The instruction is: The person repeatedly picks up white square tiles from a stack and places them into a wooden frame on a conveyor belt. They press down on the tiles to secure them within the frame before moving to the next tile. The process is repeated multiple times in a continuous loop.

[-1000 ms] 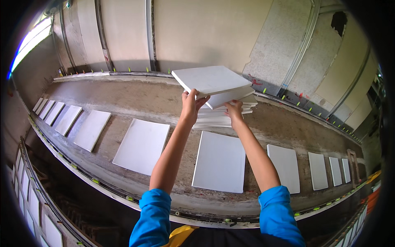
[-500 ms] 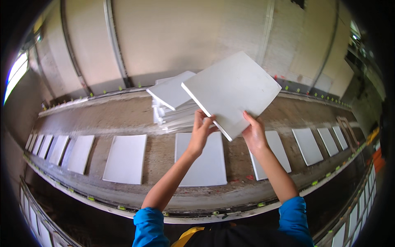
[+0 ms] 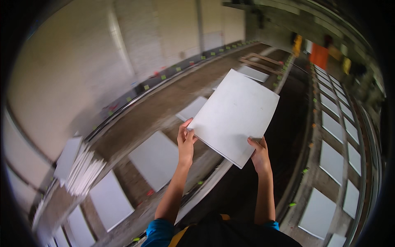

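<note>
White rectangular board (image 3: pixel 234 117), held up off the long brown surface (image 3: pixel 160 109) and overlapping its near edge in view, pinched at the left corner between thumb and fingers of the left hand (image 3: pixel 186 136) and gripped at the lower right edge by the right hand (image 3: pixel 259 152), thumb on the upper face. Below and to the left, flat white boards (image 3: pixel 154 160) spaced in a row along that surface, with an uneven stack (image 3: pixel 84 173) near the wall (image 3: pixel 82 61) and a wooden frame (image 3: pixel 260 67) toward the far end. To the right, across a dark gap (image 3: pixel 294 109), further boards (image 3: pixel 331 162) in two rows.
</note>
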